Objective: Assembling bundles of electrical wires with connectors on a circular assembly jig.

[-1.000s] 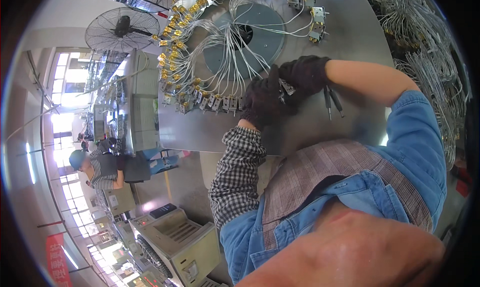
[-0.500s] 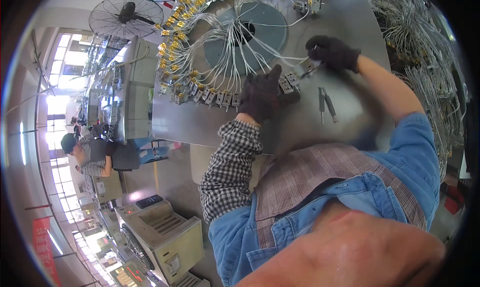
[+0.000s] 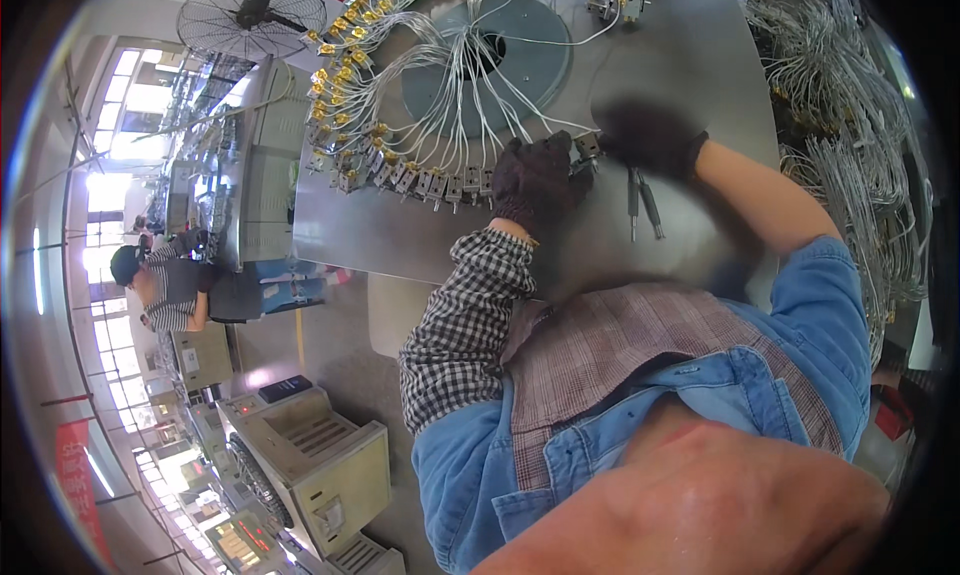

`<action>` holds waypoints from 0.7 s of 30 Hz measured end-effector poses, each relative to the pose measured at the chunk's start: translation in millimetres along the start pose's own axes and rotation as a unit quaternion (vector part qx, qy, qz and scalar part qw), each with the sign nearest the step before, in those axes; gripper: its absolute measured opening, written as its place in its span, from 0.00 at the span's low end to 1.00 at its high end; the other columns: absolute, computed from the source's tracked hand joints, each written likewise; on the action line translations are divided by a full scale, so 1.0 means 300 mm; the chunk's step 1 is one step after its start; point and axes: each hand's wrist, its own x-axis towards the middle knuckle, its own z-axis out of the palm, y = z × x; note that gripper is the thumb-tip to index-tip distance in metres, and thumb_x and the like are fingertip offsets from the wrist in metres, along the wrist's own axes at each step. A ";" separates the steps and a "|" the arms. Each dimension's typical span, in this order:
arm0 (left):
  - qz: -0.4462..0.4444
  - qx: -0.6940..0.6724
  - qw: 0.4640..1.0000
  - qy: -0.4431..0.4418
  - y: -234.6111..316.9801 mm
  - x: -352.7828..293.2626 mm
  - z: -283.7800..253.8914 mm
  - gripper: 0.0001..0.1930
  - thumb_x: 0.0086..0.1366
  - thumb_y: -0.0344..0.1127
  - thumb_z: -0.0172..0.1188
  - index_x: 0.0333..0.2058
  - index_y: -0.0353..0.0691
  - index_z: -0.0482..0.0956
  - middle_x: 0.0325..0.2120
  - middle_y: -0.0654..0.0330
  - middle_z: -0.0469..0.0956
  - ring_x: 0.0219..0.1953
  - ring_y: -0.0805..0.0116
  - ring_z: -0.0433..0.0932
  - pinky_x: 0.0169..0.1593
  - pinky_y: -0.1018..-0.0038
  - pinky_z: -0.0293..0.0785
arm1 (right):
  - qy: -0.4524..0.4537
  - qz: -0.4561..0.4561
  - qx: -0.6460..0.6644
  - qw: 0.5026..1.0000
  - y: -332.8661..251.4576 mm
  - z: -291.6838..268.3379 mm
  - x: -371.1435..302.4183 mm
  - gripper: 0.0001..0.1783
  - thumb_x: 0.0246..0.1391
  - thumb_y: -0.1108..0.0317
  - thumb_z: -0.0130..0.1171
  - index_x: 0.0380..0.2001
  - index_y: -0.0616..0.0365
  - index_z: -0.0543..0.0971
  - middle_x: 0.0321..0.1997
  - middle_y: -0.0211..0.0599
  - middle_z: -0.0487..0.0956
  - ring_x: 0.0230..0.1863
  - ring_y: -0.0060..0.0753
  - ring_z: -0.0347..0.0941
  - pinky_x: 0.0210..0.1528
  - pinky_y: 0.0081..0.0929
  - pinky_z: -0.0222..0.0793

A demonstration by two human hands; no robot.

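Observation:
My left hand (image 3: 538,180), in a dark knit glove, is closed around a small silver metal block (image 3: 586,147) at the near right of a round grey plate (image 3: 545,35). The fingers partly hide the block. My right hand (image 3: 648,138), gloved too, is beside the block's right side. Motion smears its fingers, so its grip cannot be made out. White cables (image 3: 460,100) fan out from the plate's centre. Similar metal blocks (image 3: 432,185) sit in a curved row at their near ends. Two slim dark-handled screwdriver-like tools (image 3: 634,203) lie just below my right hand.
Gold-coloured connectors (image 3: 345,75) curve along the table's left. Another metal block (image 3: 630,5) stands at the far right of the metal table (image 3: 380,240). Bundled cables (image 3: 850,175) hang beyond its right edge. A person (image 3: 185,290) stands off left, near a beige machine (image 3: 335,485).
My right hand has come left and down toward the block and is now blurred. My left hand's fingers have drawn in around the block. The view has shifted slightly.

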 end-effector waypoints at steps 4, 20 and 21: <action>-0.027 -0.003 0.999 -0.044 0.023 0.000 -0.054 0.33 0.60 0.56 0.58 0.55 0.37 0.71 0.42 0.51 0.82 0.49 0.53 0.79 0.62 0.56 0.64 | 0.022 0.124 0.272 0.954 0.001 -0.021 0.011 0.19 0.59 0.60 0.60 0.50 0.59 0.77 0.44 0.42 0.78 0.45 0.39 0.77 0.49 0.34 0.74; -0.045 -0.005 0.996 -0.071 -0.017 -0.027 -0.064 0.48 0.52 0.55 0.66 0.67 0.40 0.56 0.46 0.50 0.80 0.47 0.48 0.79 0.56 0.55 0.71 | -0.205 0.055 0.264 0.941 -0.149 -0.047 0.015 0.26 0.59 0.53 0.55 0.57 0.53 0.72 0.52 0.54 0.76 0.49 0.56 0.76 0.52 0.46 0.71; -0.029 -0.036 0.996 -0.078 -0.025 -0.027 -0.055 0.49 0.52 0.57 0.66 0.67 0.41 0.56 0.46 0.50 0.80 0.48 0.49 0.79 0.58 0.55 0.69 | -0.241 0.154 0.397 0.872 -0.133 -0.082 0.003 0.27 0.58 0.54 0.55 0.59 0.53 0.71 0.51 0.53 0.77 0.51 0.57 0.74 0.54 0.46 0.70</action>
